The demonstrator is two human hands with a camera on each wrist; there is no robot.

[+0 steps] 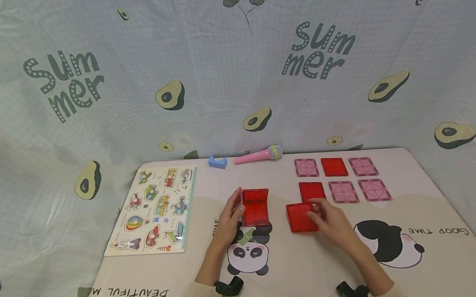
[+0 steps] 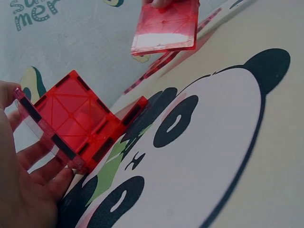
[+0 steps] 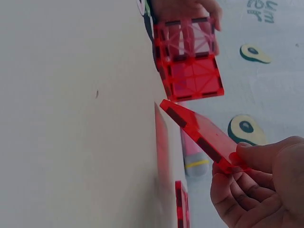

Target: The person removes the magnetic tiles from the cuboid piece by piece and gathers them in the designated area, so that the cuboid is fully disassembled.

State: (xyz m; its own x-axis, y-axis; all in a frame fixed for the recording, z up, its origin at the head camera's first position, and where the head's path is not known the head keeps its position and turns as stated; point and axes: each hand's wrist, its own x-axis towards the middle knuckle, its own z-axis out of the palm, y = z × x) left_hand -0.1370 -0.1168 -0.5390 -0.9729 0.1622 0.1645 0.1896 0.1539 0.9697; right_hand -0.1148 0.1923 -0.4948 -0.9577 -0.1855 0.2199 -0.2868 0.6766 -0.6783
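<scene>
At the table's middle, my left hand (image 1: 226,223) holds a clear pink magnetic tile (image 2: 45,135) standing on edge. The thumb is at one corner and the fingers lie behind the pane. This tile joins an upright red tile (image 2: 73,109) and a flat red tile (image 1: 256,216), making an open corner above the printed panda. Off to the right, my right hand (image 1: 329,220) pinches another red magnetic tile (image 1: 301,218) between thumb and fingers. That tile is tilted in the right wrist view, raised over the table and apart from the joined ones.
Behind my right hand lie two rows of tiles, with red tiles (image 1: 334,166) and pink tiles (image 1: 374,190). A pink toy microphone (image 1: 259,155) and a blue block (image 1: 217,162) lie along the back edge. A picture puzzle board (image 1: 161,232) occupies the left side.
</scene>
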